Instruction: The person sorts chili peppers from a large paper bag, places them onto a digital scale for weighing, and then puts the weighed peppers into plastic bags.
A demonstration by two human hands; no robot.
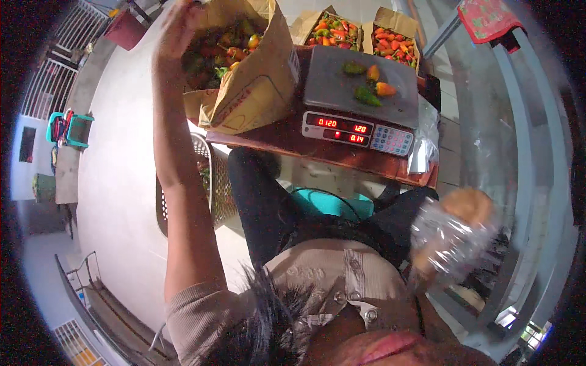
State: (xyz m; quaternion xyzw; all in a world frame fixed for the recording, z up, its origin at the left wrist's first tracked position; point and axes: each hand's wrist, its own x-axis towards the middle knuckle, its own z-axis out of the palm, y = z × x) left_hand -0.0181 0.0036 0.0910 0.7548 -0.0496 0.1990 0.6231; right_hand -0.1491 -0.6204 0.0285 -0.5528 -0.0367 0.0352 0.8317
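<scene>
Peppers on the scale plate: four loose, upper right of centre, two green pods (367,96) and two orange pods (385,89), small, blunt, slightly wrinkled. Likely light, firm-skinned, a bit slick, prone to bruising or snapping at the stem; best hold was around the body, light pinch. Scale (326,82) sat on a red-brown table (342,160). Big brown paper bag (253,100), upper left of centre, leaned open, showing mixed green, orange and reddish peppers (235,46); probably heavy when full, walls stiff but tearable, so take it low with support underneath, not by the rim. Left hand (180,27) was up at that bag's left rim, top edge of the frame; blurred and partly cut off, couldn't tell finger opening or whether it had hold of anything. Right hand (469,206), right of frame, looked curled but blurred; clear plastic bag (448,241) lay crumpled around palm and wrist, shiny. Couldn't tell if fingers gripped it or it was pulled over the hand. Film should be near weightless, limp, slippery; hold by the mouth edge. Two smaller paper bags (403,21) of red-orange peppers stood behind the scale, top of frame.
</scene>
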